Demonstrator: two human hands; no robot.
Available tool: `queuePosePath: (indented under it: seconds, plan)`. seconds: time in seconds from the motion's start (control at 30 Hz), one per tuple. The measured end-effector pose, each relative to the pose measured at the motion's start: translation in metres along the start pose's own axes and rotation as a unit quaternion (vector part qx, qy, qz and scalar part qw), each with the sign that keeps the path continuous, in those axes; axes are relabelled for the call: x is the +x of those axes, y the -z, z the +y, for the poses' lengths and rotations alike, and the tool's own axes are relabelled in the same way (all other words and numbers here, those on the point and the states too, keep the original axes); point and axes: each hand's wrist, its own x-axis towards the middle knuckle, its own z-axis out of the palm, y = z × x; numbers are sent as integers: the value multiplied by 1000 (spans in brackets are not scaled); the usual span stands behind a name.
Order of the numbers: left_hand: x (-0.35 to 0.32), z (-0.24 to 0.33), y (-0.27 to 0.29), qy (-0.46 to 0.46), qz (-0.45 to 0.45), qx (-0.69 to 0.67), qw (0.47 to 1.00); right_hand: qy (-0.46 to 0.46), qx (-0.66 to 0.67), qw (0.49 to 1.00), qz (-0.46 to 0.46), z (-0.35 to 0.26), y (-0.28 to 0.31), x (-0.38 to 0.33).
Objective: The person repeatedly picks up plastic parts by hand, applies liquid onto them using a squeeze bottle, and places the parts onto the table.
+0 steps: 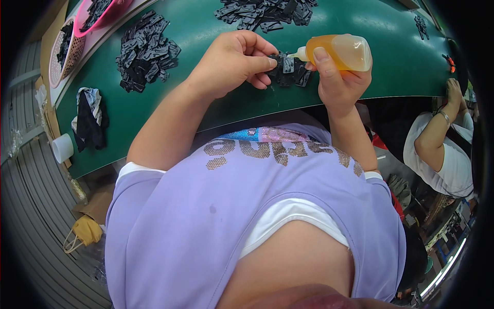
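My right hand [339,85] is wrapped round a clear squeeze bottle [352,50] of amber liquid, tilted on its side with its narrow nozzle pointing left. The nozzle tip is over a small flat black plastic part [288,65], though I cannot tell whether it touches. My left hand [226,64] pinches a small black part between thumb and forefinger, mostly hidden by the fingers, close to the nozzle. Below and around the fingertips lies a small group of similar black parts [298,78] on the green table [206,15].
A heap of black parts [146,51] lies at left, another heap [267,13] at the far side. Pink basket [110,15] and pale basket [74,49] stand far left. Dark cloth [90,121] and white cup [63,148] sit near the left edge. A co-worker's arm [435,144] is at right.
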Motion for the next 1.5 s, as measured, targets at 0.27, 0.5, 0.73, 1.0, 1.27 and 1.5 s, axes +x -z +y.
queuePosePath:
  seconds: [0.27, 0.5, 0.73, 1.0, 1.27, 1.5]
  plan:
    - [1, 2, 0, -2, -3, 4, 1000, 0, -17, 1000, -10, 2, 1, 1]
    - [-1, 0, 0, -3, 0, 1, 1000, -11, 8, 1000, 23, 1, 2, 1]
    - [0, 0, 0, -3, 9, -14, 1000, -12, 62, 997, -42, -3, 2, -5]
    - [1, 2, -2, -1, 18, 8, 1000, -7, -12, 997, -82, -1, 4, -7]
    - [0, 5, -4, -2, 18, 14, 1000, -11, -10, 997, -82, -1, 1, -6]
    - [-2, 3, -3, -5, 17, 15, 1000, -55, 64, 996, -5, -5, 0, -4]
